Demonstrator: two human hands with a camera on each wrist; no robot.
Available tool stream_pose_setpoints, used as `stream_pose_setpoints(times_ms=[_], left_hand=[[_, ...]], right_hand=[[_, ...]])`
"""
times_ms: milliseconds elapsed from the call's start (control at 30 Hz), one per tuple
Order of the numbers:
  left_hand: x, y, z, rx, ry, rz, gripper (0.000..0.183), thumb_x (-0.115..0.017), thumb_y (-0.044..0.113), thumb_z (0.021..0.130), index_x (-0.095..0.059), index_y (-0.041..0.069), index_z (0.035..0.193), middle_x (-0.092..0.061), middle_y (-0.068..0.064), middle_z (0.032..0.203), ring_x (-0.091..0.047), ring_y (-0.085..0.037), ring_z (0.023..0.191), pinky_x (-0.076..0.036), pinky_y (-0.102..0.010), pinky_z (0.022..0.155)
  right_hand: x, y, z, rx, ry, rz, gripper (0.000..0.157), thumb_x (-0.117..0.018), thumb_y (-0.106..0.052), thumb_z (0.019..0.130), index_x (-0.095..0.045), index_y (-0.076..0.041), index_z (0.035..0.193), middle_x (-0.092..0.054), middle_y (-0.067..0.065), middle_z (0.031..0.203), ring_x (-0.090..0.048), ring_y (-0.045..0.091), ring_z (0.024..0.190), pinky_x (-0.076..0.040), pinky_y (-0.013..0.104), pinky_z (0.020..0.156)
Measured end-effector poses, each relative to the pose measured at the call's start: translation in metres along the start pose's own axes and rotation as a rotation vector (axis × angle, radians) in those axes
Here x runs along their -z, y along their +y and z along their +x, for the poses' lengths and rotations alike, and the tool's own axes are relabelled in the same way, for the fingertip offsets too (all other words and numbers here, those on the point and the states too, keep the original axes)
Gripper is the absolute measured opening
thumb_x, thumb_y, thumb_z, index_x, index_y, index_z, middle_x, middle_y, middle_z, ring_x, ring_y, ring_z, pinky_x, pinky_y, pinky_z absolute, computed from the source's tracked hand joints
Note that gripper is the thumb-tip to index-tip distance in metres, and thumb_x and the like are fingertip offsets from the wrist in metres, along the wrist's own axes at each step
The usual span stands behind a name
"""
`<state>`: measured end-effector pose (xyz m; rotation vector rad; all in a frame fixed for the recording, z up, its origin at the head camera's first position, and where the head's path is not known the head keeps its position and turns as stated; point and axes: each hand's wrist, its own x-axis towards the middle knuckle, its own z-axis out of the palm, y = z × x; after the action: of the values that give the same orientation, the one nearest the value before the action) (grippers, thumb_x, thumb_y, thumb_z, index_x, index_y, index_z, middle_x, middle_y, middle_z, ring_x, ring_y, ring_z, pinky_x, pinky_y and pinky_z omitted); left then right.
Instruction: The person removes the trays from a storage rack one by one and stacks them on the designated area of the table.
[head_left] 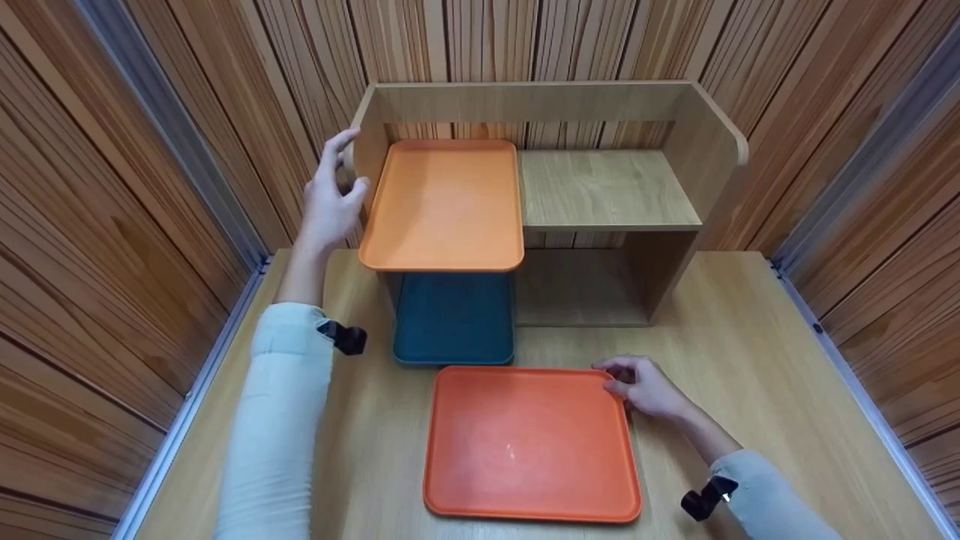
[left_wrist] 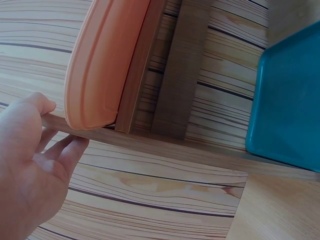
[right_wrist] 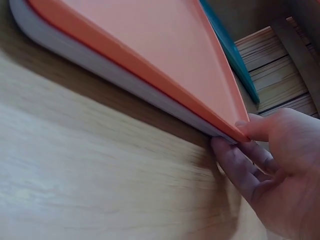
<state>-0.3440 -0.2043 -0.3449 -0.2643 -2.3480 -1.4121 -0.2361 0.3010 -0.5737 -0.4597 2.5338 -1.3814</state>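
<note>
- The step in hand seems to be steadying the shelf unit (head_left: 611,187) while taking hold of the red tray (head_left: 532,442), which is lying on the bench (head_left: 690,300) in front of it.
- The right grip (head_left: 639,386) is pinching the red tray's far right corner.
- The left grip (head_left: 331,196) is holding the front edge of the left side panel (head_left: 367,154), well apart from the red tray.
- An orange tray (head_left: 450,210) is resting on the upper board's left half, and a teal tray (head_left: 454,319) is lying below it, jutting out past the front.
- The next move, I judge, is calling for a firm pinch and a level pull or lift, because one corner alone is giving little control over tilt.
- The right wrist view is showing what the head view is hiding: fingers reaching under the corner, thumb on the rim, and the tray's pale outer side.
- The left wrist view is revealing the thumb and fingers on opposite sides of the panel.
- Only the head view is showing the whole layout; whether the pinched corner is rising off the bench, I cannot tell.
</note>
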Motion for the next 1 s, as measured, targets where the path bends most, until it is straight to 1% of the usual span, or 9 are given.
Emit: stream_pose_setpoints(times_ms=[100,200,333,433,533,667,767,900,1000], left_hand=[[0.000,0.001,0.000,-0.007,-0.003,-0.003,0.063,-0.057,0.010,0.114,-0.042,0.032,0.171,-0.057,-0.011,0.159,-0.042,-0.009,0.072,-0.038,-0.022,0.065],[0.000,0.001,0.001,-0.013,-0.005,-0.005,0.063,-0.057,0.010,0.114,-0.042,0.032,0.171,-0.054,-0.010,0.167,-0.042,-0.008,0.069,-0.039,-0.021,0.064],[-0.001,0.001,0.001,-0.011,-0.004,-0.003,0.064,-0.057,0.011,0.114,-0.042,0.033,0.171,-0.051,-0.008,0.173,-0.042,-0.008,0.069,-0.039,-0.022,0.064],[-0.001,0.001,0.001,-0.006,-0.007,-0.005,0.064,-0.057,0.011,0.114,-0.041,0.034,0.172,-0.052,-0.008,0.172,-0.042,-0.009,0.071,-0.040,-0.022,0.065],[-0.002,0.000,0.001,-0.002,-0.009,0.001,0.063,-0.056,0.011,0.114,-0.041,0.034,0.172,-0.052,-0.010,0.172,-0.042,-0.009,0.072,-0.040,-0.023,0.066],[-0.003,-0.001,0.002,-0.018,-0.006,-0.026,0.064,-0.055,0.007,0.113,-0.043,0.029,0.171,-0.060,-0.013,0.149,-0.038,-0.006,0.068,-0.035,-0.020,0.064],[-0.002,-0.002,0.001,-0.038,-0.007,-0.047,0.064,-0.055,0.004,0.111,-0.045,0.026,0.170,-0.059,-0.010,0.139,-0.035,-0.005,0.066,-0.032,-0.020,0.062],[-0.001,-0.001,0.000,-0.030,-0.009,-0.037,0.064,-0.056,0.006,0.112,-0.044,0.028,0.171,-0.059,-0.011,0.145,-0.037,-0.006,0.067,-0.033,-0.020,0.062],[0.000,-0.002,0.000,-0.015,-0.010,-0.024,0.064,-0.056,0.008,0.113,-0.042,0.031,0.171,-0.058,-0.012,0.150,-0.039,-0.009,0.071,-0.034,-0.021,0.063]], right_hand=[[0.006,-0.005,0.000,-0.024,-0.047,0.028,0.038,-0.073,-0.003,0.106,-0.070,0.009,0.141,-0.071,0.030,0.116,-0.061,0.010,0.078,-0.056,0.023,0.060],[0.013,-0.012,0.000,-0.028,-0.076,0.048,0.042,-0.072,-0.004,0.106,-0.066,0.011,0.145,-0.071,0.033,0.122,-0.066,0.013,0.086,-0.060,0.024,0.065],[0.024,-0.024,0.002,0.007,-0.067,0.051,0.043,-0.070,-0.002,0.106,-0.063,0.015,0.145,-0.070,0.039,0.129,-0.070,0.016,0.101,-0.064,0.027,0.074],[0.031,-0.032,0.004,0.057,-0.026,0.038,0.041,-0.069,0.000,0.106,-0.064,0.017,0.143,-0.070,0.042,0.131,-0.074,0.025,0.110,-0.065,0.026,0.081],[0.035,-0.040,0.007,0.074,0.023,0.049,0.040,-0.070,0.001,0.105,-0.065,0.015,0.142,-0.069,0.043,0.135,-0.074,0.020,0.114,-0.062,0.021,0.087],[0.032,-0.054,0.010,0.033,0.091,0.132,0.042,-0.071,0.002,0.105,-0.064,0.014,0.145,-0.070,0.038,0.139,-0.072,0.002,0.111,-0.062,0.019,0.090],[0.027,-0.066,0.013,0.006,0.148,0.201,0.046,-0.071,0.003,0.105,-0.061,0.013,0.148,-0.072,0.029,0.137,-0.073,-0.001,0.108,-0.064,0.021,0.087],[0.023,-0.082,0.020,-0.002,0.204,0.295,0.057,-0.070,0.004,0.105,-0.052,0.008,0.159,-0.068,0.018,0.140,-0.074,-0.001,0.110,-0.066,0.023,0.089],[0.019,-0.094,0.025,-0.010,0.224,0.385,0.068,-0.070,0.003,0.106,-0.043,0.001,0.168,-0.061,0.018,0.150,-0.074,0.000,0.114,-0.067,0.026,0.092]])
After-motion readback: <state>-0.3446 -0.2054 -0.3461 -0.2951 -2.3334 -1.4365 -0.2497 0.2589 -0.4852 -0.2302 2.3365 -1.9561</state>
